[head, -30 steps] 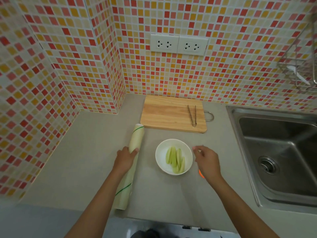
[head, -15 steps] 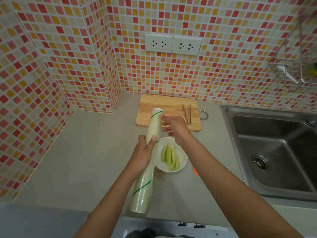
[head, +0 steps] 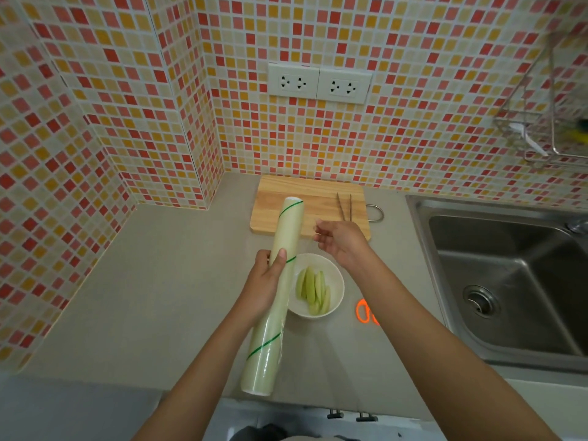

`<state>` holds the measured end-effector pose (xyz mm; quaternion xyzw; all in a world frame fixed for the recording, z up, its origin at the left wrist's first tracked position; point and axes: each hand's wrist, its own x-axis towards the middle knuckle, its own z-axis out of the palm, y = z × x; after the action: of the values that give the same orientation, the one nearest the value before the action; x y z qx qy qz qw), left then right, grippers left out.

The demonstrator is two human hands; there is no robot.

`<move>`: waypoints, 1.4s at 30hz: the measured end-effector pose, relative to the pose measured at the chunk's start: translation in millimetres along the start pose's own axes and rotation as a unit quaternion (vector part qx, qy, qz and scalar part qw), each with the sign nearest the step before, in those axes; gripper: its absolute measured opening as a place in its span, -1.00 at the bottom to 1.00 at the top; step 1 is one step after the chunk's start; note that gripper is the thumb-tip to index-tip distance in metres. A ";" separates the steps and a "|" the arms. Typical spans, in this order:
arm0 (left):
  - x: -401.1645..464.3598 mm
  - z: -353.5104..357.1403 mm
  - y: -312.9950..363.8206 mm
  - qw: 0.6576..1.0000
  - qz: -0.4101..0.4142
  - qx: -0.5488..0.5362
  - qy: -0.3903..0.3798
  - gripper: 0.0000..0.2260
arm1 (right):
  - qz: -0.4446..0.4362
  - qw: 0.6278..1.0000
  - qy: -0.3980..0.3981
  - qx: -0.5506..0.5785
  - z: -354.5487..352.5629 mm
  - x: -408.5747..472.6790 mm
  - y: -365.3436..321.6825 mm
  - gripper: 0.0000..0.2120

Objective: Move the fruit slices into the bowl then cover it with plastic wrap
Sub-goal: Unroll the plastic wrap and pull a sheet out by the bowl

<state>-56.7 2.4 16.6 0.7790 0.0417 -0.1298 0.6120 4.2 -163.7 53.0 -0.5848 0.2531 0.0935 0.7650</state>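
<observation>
A white bowl holds several pale green fruit slices on the grey counter. My left hand grips a long roll of plastic wrap around its middle, holding it lifted and tilted just left of the bowl. My right hand is above the bowl's far rim, to the right of the roll's upper end, thumb and fingers pinched on what looks like the thin clear edge of the film.
A wooden cutting board with metal tongs lies behind the bowl. Orange scissor handles show right of the bowl. A steel sink fills the right side. A wire rack hangs on the tiled wall.
My left hand has lifted the roll off the counter and brought it beside the bowl. My right hand has moved from the bowl's right side up to the roll's upper end, then slightly right.
</observation>
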 end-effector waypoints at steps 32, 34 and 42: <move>38.9 9.9 39.5 0.998 0.027 0.005 0.059 -0.52 | -0.068 0.987 -0.038 -0.143 10.1 -38.1 27.7 -0.69; 42.7 8.0 40.3 0.998 0.024 0.006 0.053 -0.54 | -0.079 0.988 -0.023 -0.132 6.0 -37.8 24.3 -0.68; 51.8 10.2 49.7 0.995 0.046 0.016 0.091 -0.56 | -0.054 0.978 -0.046 -0.198 11.7 -46.6 33.4 -0.68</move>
<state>2.8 -24.6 48.2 0.7985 0.0597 -0.0305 0.5983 -47.0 -135.6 50.0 -0.7324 0.1624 0.1275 0.6488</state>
